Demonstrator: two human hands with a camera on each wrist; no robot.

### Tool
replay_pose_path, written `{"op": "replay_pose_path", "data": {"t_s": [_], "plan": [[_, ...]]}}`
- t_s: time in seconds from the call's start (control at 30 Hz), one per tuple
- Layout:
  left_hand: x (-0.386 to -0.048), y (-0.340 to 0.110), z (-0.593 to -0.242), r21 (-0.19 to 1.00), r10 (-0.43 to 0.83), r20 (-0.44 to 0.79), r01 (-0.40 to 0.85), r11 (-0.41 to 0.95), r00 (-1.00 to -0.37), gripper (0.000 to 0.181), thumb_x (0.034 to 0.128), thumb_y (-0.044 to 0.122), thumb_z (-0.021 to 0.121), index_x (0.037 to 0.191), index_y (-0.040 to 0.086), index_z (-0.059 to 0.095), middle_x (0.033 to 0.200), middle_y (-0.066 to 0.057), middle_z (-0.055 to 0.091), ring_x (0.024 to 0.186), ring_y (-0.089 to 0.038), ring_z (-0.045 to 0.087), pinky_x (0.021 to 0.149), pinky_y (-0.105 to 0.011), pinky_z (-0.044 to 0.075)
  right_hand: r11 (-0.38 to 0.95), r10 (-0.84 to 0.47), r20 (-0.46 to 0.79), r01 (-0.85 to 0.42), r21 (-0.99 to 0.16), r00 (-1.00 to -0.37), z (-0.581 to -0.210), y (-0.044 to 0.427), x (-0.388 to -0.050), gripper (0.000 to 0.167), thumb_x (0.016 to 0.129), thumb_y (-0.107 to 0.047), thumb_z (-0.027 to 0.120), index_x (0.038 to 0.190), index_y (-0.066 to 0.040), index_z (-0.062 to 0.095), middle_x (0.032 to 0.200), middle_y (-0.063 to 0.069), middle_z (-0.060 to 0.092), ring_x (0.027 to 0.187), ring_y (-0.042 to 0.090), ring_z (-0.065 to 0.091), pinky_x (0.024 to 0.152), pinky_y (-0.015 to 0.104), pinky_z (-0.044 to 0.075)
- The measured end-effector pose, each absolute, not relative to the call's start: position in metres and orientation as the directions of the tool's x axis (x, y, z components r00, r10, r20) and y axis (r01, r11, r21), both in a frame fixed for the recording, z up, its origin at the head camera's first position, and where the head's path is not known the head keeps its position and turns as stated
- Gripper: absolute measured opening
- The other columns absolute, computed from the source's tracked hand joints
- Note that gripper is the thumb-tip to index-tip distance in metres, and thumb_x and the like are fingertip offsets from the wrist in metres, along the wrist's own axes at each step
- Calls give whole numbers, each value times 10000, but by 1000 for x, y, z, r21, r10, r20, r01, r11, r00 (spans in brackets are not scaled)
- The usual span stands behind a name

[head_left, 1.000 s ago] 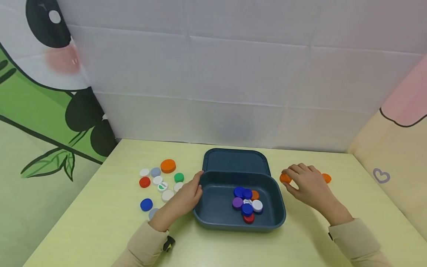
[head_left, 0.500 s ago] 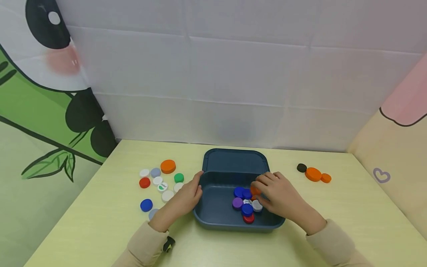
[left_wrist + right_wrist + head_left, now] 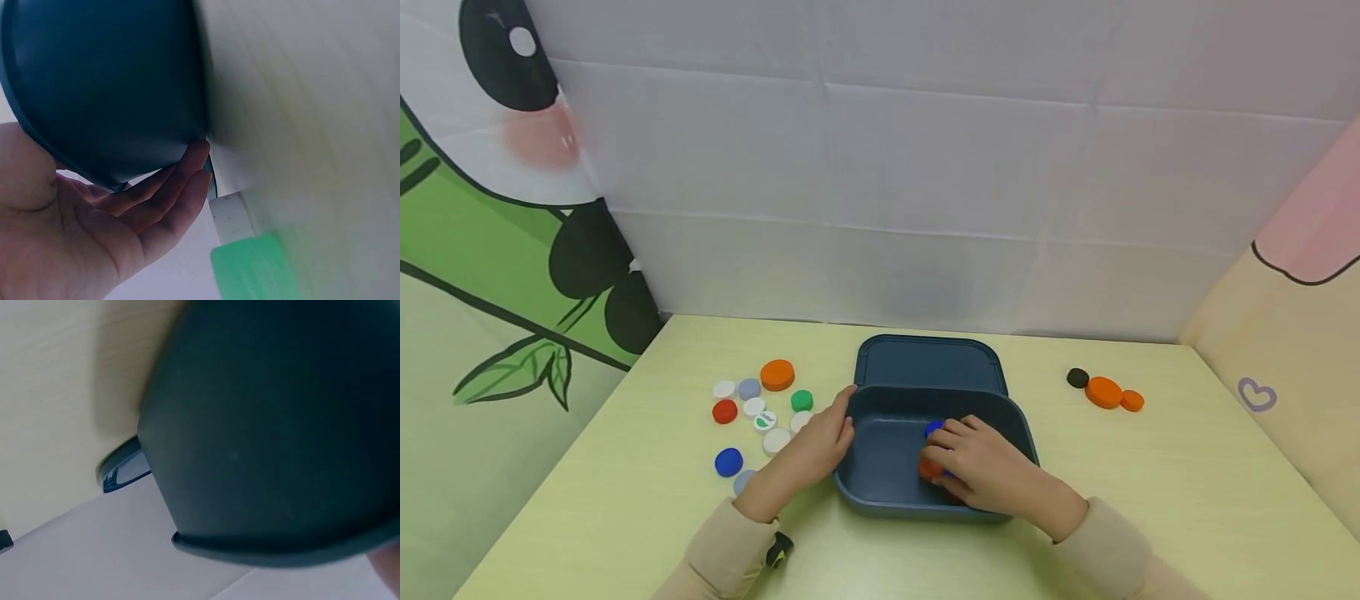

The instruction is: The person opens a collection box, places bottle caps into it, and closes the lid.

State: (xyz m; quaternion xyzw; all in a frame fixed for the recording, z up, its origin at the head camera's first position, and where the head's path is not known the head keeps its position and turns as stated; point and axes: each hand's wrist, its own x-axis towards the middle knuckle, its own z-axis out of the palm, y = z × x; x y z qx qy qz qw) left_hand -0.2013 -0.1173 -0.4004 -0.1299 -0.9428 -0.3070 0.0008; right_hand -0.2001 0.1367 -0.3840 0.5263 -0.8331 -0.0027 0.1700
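A dark blue-grey plastic box (image 3: 880,467) sits mid-table. My left hand (image 3: 812,446) grips its left side; in the left wrist view, the fingers (image 3: 181,187) lie along the outer wall and the thumb side meets the rim. My right hand (image 3: 981,467) reaches over the right wall into the box and pinches an orange bottle cap (image 3: 929,467). A blue bottle cap (image 3: 934,427) shows behind its fingers; the hand hides most other caps. The right wrist view shows mainly the box's outer wall (image 3: 262,437), with the fingertips hidden.
Left of the box lie several loose caps, including a large orange cap (image 3: 777,375), a red cap (image 3: 725,411), a green cap (image 3: 801,401) and a blue cap (image 3: 728,462). A black cap (image 3: 1078,377) and two orange caps (image 3: 1103,392) lie right. The lid (image 3: 931,362) is behind the box.
My right hand has carried an orange cap leftward from the table's right side into the box, down among the caps there. My left hand has stayed at the box's left side.
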Motion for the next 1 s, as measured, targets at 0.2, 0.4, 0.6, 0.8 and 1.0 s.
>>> {"op": "replay_pose_path", "data": {"t_s": [0.2,0.4,0.6,0.8,1.0], "plan": [[-201,-118,-400,580,246,82,246,777,-966,470,951,103,387,1394,1,267,1294,-216,505,987,-239,575,910,-428,464,405,-899,229,-907,114,-373,-388,133,-203,265,812,-316,672,1048,-203,628,1016,-71,631,952,109,538,792,289,446],[-200,-117,-400,576,249,84,251,778,-965,466,952,99,385,1391,-5,268,1283,-225,510,987,-246,577,911,-432,463,372,-914,209,-924,92,-347,-393,132,-206,232,813,-309,671,1028,-227,638,1018,-89,638,937,107,515,773,281,436],[-199,-116,-397,586,240,66,232,777,-969,474,955,114,382,1400,8,257,1308,-212,494,996,-236,568,931,-432,451,359,-919,211,-929,89,-334,-395,132,-208,206,805,-315,680,993,-239,642,995,-107,633,906,97,496,747,269,417],[-200,-116,-398,580,243,73,240,779,-967,468,951,101,387,1393,2,266,1294,-224,501,1010,-251,571,922,-438,454,346,-921,221,-934,89,-321,-396,131,-209,183,793,-306,693,958,-241,647,965,-117,633,883,89,484,727,260,402],[-200,-116,-398,574,243,86,247,781,-966,463,948,93,392,1386,-4,279,1268,-232,518,998,-262,579,908,-437,462,361,-919,199,-929,85,-339,-395,131,-208,207,790,-308,697,977,-234,651,983,-105,639,912,96,500,750,273,417]]}}
